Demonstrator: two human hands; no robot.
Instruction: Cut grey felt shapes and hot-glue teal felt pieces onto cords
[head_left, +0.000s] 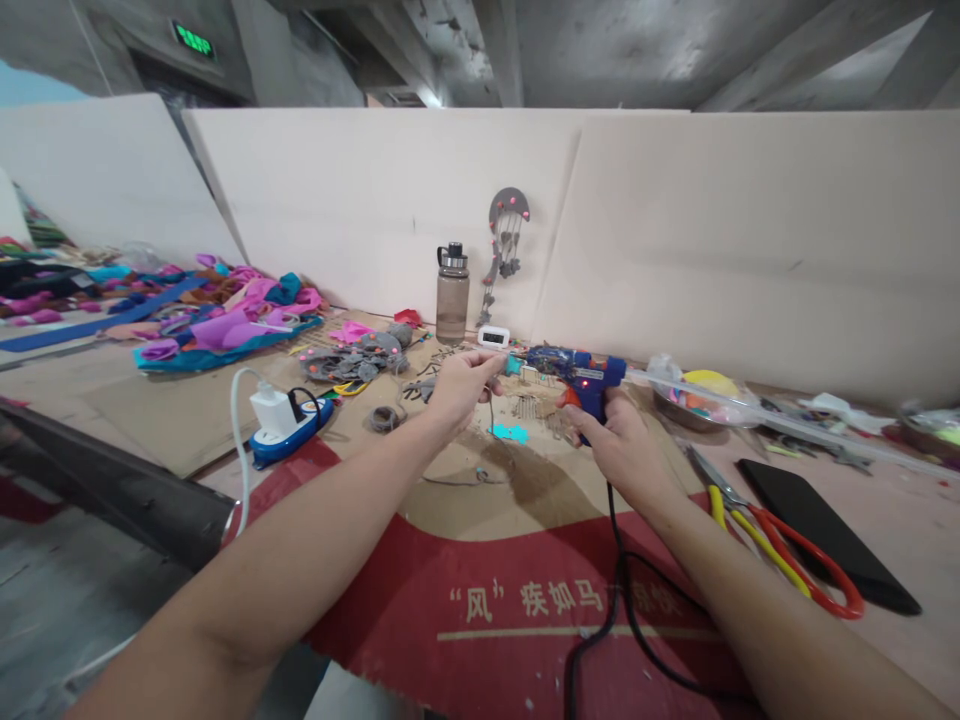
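My right hand (619,432) is wrapped round the grip of a blue glue gun (589,375), whose nozzle points left. A clear glue stick (675,384) sticks out of its back. Between the fingertips of my left hand (472,385) is a small turquoise felt piece (513,365), close to the nozzle. A grey cord (492,412) hangs down below that hand. Another turquoise felt piece (510,433) lies beneath, on the cardboard (450,515). Whether the nozzle touches the held piece I cannot tell.
Scissors (780,540) and a black phone (825,535) lie at right. A power strip (292,432) stands at left, near grey felt pieces (352,360) and colourful cloth scraps (232,320). Behind are a bottle (452,300), a small clock (493,337) and a bowl (697,408).
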